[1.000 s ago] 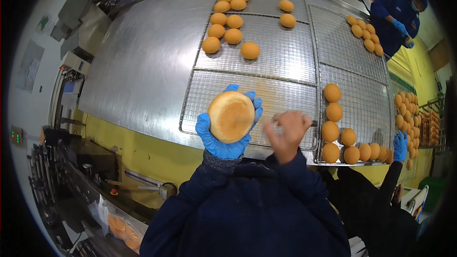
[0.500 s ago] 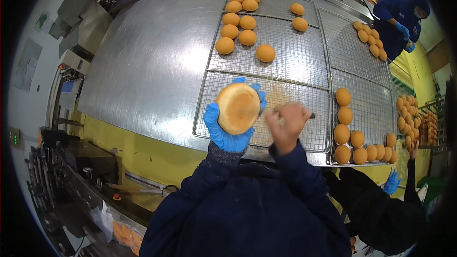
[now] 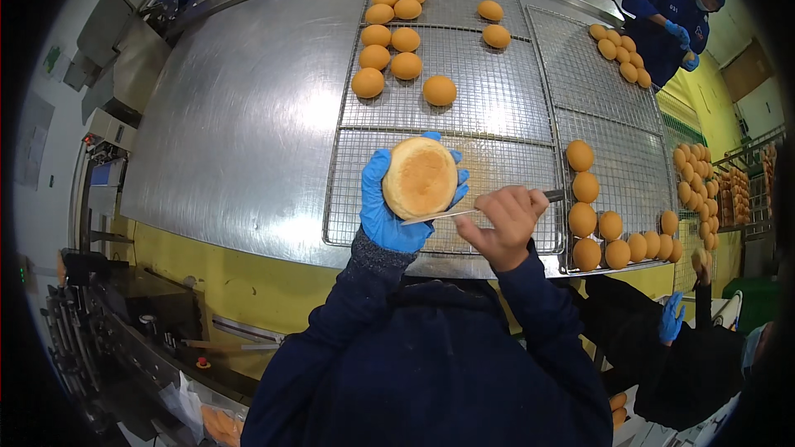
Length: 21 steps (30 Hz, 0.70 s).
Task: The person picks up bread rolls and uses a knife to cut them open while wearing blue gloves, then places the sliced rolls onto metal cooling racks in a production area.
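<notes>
My left hand [image 3: 393,207], in a blue glove, cups a round pale bun [image 3: 420,176], which shows a browner middle. My bare right hand [image 3: 505,223] grips a knife by its black handle [image 3: 551,195]; the thin blade [image 3: 439,216] lies along the bun's lower edge. Both hands are over the front part of a wire cooling rack [image 3: 348,190] on a steel table [image 3: 207,116]. Round brown buns [image 3: 439,91] sit farther back on the rack, and more [image 3: 584,219] stand in an L shape on the rack to the right.
A co-worker in blue [image 3: 679,16] stands at the back right. Another in dark clothing [image 3: 662,372] is beside me at lower right, a gloved hand [image 3: 672,319] by the table edge. Laden racks [image 3: 733,194] are at far right, machinery [image 3: 116,331] at left.
My left hand has lifted the bun slightly farther up the view. The knife blade now shows along its lower edge. The nearer co-worker's gloved hand has left the rack and moved downward.
</notes>
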Tool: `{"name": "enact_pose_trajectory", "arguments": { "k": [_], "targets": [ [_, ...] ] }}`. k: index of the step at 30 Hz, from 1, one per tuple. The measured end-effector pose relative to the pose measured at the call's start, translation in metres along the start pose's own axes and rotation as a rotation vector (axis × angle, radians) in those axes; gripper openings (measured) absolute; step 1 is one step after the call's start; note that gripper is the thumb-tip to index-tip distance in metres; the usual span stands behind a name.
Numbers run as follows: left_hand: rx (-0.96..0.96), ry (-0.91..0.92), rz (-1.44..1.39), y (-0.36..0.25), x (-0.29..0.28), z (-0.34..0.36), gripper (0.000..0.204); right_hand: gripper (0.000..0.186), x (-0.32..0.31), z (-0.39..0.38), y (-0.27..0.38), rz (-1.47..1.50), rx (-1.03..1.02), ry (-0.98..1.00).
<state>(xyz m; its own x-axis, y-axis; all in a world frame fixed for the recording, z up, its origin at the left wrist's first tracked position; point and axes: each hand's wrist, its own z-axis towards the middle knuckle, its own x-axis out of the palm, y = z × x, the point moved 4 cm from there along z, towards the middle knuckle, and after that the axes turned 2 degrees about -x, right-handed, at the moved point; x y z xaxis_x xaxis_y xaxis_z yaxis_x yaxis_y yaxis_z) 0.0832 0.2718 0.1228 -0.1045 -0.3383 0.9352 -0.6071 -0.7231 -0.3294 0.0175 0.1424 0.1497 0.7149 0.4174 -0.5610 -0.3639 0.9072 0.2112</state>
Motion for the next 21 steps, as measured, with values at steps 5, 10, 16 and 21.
{"name": "enact_pose_trajectory", "arguments": {
  "k": [5, 10, 16, 21],
  "targets": [
    [0.010, -0.105, 0.056, 0.001, -0.004, -0.003, 0.071, 0.027, -0.001, -0.003, -0.021, -0.176, 0.086, -0.007],
    [0.148, -0.108, -0.044, 0.005, -0.003, -0.005, 0.069, 0.024, 0.003, -0.010, -0.013, -0.136, 0.106, 0.002],
    [0.505, -0.196, -0.022, 0.000, 0.008, -0.012, 0.068, 0.023, -0.006, -0.020, 0.012, -0.022, 0.225, 0.042],
    [0.724, -0.175, 0.236, -0.011, 0.018, -0.018, 0.076, 0.021, -0.008, -0.027, 0.004, -0.047, 0.400, 0.082]
  ]
}}
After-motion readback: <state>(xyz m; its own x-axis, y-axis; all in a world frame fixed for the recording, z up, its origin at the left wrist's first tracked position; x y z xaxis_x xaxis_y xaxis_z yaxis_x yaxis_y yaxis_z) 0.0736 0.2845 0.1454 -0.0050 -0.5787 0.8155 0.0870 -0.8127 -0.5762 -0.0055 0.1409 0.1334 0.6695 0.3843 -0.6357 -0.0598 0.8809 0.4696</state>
